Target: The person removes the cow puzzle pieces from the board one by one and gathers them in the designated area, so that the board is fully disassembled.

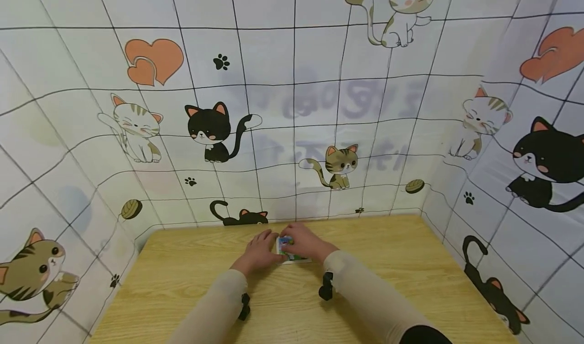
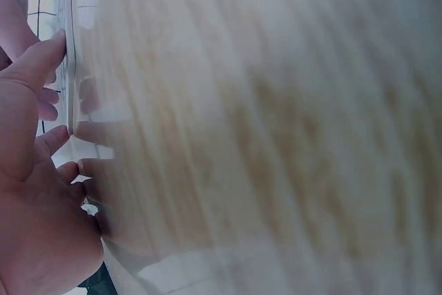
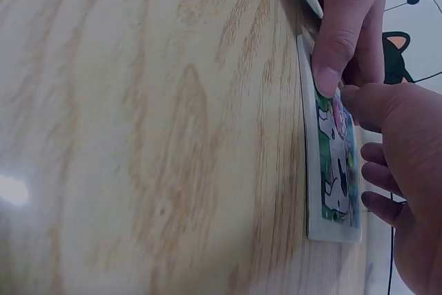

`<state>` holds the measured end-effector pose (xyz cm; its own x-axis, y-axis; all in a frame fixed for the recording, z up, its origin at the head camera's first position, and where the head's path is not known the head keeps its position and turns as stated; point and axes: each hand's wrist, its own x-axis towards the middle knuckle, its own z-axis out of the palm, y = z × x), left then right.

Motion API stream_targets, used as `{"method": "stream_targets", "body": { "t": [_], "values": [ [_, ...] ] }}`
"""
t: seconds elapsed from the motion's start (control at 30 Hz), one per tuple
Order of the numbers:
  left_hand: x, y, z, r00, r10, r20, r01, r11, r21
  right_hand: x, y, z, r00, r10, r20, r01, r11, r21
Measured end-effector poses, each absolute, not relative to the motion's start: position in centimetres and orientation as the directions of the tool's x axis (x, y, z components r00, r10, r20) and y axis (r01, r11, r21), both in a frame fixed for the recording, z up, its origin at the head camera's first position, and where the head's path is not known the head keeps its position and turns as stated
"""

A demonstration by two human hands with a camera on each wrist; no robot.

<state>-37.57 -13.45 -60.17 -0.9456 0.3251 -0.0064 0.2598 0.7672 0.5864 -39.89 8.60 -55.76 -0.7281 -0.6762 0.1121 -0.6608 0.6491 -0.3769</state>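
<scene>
White sheeting [image 1: 319, 55], printed with a grid and cartoon cats, rises behind and to the sides of a wood-grained table [image 1: 150, 273]. Over the table reach a pale left sleeve [image 1: 214, 308] and a pale right sleeve [image 1: 374, 293], each with a small black device at the cuff. Between the two hands, toward the table's far edge, a thin board [image 3: 315, 205] lies flat, with a white rim around a brightly coloured picture [image 3: 338, 170]. The left hand [image 1: 260, 250] is at the board's left end, loosely spread, its thumb laid on the board and its other fingers relaxed; it seems to steady the board rather than grip it. The right hand [image 1: 305, 240] arches over the board from the other side, fingers bent, one tip down at the picture close to the left thumb; whether it pinches a loose piece or merely touches the surface, I cannot tell. The step in hand looks like fine fingertip work on the picture, perhaps seating or freeing some small part. The next move probably calls for light, exact pressure from the right fingertips, with the left hand holding the board firm against sliding.
</scene>
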Motion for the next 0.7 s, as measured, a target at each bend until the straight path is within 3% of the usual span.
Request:
{"method": "stream_targets", "body": {
  "t": [0.37,0.7],
  "values": [
    [-36.0,-12.9,-57.8,-0.945,0.322,-0.060,0.231,0.784,0.576,-40.5,7.9,-55.7,-0.752,-0.654,0.080,-0.627,0.672,-0.395],
    [-36.1,-13.3,-58.1,-0.942,0.334,-0.018,0.260,0.766,0.588,-40.6,7.6,-55.2,-0.747,-0.664,0.036,-0.617,0.673,-0.408]
  ]
}}
